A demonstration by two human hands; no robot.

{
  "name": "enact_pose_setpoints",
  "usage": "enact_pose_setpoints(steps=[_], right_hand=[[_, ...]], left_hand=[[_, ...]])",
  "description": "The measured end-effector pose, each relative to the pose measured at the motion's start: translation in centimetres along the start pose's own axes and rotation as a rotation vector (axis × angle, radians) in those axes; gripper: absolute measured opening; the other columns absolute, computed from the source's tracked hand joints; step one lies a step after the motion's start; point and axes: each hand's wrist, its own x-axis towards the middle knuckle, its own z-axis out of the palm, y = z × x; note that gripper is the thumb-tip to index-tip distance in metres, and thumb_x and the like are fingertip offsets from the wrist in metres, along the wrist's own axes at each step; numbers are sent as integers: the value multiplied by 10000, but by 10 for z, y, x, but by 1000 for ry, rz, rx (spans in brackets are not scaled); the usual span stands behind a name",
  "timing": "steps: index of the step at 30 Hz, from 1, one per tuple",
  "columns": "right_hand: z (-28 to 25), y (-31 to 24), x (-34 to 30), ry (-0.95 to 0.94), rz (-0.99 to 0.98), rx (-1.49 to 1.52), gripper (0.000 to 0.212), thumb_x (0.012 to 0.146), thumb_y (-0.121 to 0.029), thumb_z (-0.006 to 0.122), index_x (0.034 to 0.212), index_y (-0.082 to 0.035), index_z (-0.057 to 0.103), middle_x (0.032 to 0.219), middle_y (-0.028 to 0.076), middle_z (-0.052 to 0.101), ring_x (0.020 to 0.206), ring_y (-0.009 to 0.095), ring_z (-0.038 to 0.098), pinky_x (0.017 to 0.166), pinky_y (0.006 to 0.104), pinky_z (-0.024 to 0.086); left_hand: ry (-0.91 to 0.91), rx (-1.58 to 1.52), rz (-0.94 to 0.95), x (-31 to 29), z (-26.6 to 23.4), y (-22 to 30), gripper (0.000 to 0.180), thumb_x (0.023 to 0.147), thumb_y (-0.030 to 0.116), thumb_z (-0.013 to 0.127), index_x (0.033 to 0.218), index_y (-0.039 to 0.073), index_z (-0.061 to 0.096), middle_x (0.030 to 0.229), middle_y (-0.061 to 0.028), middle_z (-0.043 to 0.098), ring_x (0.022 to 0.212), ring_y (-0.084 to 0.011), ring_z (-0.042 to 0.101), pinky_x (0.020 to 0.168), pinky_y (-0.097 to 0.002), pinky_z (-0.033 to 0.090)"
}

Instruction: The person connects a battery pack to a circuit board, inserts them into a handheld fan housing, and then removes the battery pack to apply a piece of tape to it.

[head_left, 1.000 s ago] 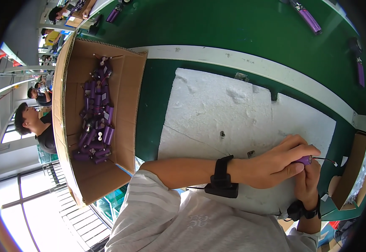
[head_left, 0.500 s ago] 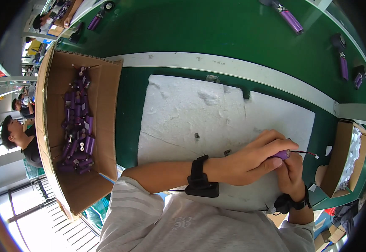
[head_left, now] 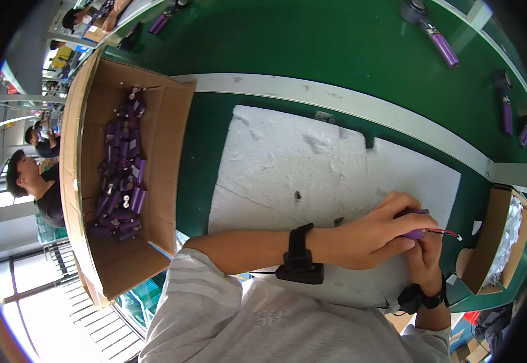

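At the right of the foam sheet my two hands are together on a purple battery pack (head_left: 416,233). A red and dark wire pair (head_left: 444,232) sticks out of its right end, tipped with a small white connector (head_left: 460,238). My left hand (head_left: 375,233) reaches across from the left, its fingers closed over the pack. Underneath it, my right hand (head_left: 425,260) is closed against the pack's lower side, its fingertips partly hidden. Much of the pack is covered by my left fingers. A white foam sheet (head_left: 287,163) lies below both hands.
An open cardboard box (head_left: 166,163) at the left holds several purple battery packs (head_left: 124,145). A smaller box (head_left: 484,242) of white pieces stands at the right. A white rail (head_left: 336,97) crosses the green table (head_left: 287,42). Black-headed devices with purple cylinders (head_left: 442,45) lie beyond. People sit at far left.
The view has shifted, so the scene appears a little further right. The pack has turned in my hands, and more of it and its wires shows.
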Motion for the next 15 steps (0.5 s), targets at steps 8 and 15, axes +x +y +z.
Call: enact_pose_setpoints(steps=[8,15], right_hand=[[-1,3,-7,-4,73,20,168,796,-99,500,833,27,605,761,146,603,655,259,588,578,312,425],[-2,12,-13,11,44,-22,164,767,-116,520,795,17,611,728,153,595,607,272,580,534,321,414]], left_hand=[[-11,-24,45,1,3,0,348,907,105,519,1254,127,505,1122,-151,422,1019,-310,395,908,-387,336],[-20,-54,70,1,2,-1,337,919,120,506,1256,119,501,1125,-150,425,1002,-308,403,909,-391,335]])
